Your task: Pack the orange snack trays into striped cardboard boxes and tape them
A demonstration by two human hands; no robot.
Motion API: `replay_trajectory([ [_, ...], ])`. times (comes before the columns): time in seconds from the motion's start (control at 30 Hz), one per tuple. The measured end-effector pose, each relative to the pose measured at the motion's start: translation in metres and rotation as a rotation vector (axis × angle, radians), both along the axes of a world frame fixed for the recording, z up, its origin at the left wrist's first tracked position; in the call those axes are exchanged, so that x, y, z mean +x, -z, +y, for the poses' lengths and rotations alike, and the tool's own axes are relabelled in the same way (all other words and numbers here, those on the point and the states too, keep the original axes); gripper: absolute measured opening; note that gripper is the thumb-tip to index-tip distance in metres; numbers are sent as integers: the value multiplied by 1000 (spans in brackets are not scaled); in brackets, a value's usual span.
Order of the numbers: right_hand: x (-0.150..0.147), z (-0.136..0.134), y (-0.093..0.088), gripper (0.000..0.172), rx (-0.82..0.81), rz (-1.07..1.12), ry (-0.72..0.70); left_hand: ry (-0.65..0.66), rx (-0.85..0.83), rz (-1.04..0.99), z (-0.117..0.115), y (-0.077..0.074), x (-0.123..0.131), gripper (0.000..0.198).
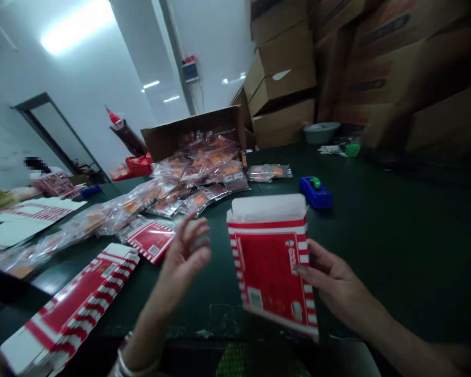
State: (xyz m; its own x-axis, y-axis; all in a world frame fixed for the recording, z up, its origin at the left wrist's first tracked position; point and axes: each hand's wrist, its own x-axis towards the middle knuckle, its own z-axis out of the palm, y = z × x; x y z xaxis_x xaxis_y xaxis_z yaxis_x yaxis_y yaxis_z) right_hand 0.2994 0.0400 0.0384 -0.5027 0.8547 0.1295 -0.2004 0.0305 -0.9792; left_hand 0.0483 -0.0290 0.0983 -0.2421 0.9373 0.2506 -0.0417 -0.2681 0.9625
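My right hand point(332, 283) grips the right edge of a red and white striped carton point(272, 264), held upright above the dark green table point(396, 246) with its white top flap open. My left hand point(186, 256) hovers just left of the carton, fingers spread and slightly blurred, holding nothing. A heap of clear snack packets point(192, 180) lies beyond my left hand. A row of flat striped cartons point(76, 306) lies at the near left.
A blue tape dispenser point(316, 191) sits behind the carton. An open cardboard box point(192, 131) lies behind the packets. Stacked brown cartons point(361, 68) fill the back right. A grey bowl point(321, 132) stands near them. Another person sits at the far left.
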Motion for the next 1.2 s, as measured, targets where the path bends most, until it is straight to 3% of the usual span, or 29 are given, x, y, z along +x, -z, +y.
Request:
replay_trajectory([
  [0.07,3,-16,13,53,-225,87,-93,203,-123,-102,-4,42,14,79],
  [0.13,8,-31,30,74,-322,60,-20,278,-269,-208,-14,81,32,85],
  [0.23,17,-45,47,89,-291,-45,168,264,-390,-266,-35,112,50,86],
  [0.3,23,-49,51,83,-256,-100,173,262,-400,-227,-46,113,50,77],
  [0.43,23,-57,51,68,-285,-174,23,207,-365,13,-57,105,34,47],
  [0.5,20,-65,52,63,-274,-160,40,157,-365,175,-59,105,27,32],
  [0.6,15,-77,59,53,-227,-179,103,120,-423,301,-64,108,21,27],
  [0.73,13,-83,70,25,-87,-330,98,123,-449,166,-69,113,25,24],
  [0.83,13,-83,71,21,98,-388,253,22,-442,-54,-67,118,31,16],
  [0.93,14,-83,63,16,102,-351,356,23,-427,-183,-64,119,34,22],
  [1.0,14,-83,53,22,97,-340,288,94,-421,-76,-63,117,31,21],
  [1.1,13,-83,37,17,130,-364,103,170,-391,93,-65,112,26,17],
  [1.2,10,-87,28,28,46,-391,87,249,-376,29,-71,108,26,20],
])
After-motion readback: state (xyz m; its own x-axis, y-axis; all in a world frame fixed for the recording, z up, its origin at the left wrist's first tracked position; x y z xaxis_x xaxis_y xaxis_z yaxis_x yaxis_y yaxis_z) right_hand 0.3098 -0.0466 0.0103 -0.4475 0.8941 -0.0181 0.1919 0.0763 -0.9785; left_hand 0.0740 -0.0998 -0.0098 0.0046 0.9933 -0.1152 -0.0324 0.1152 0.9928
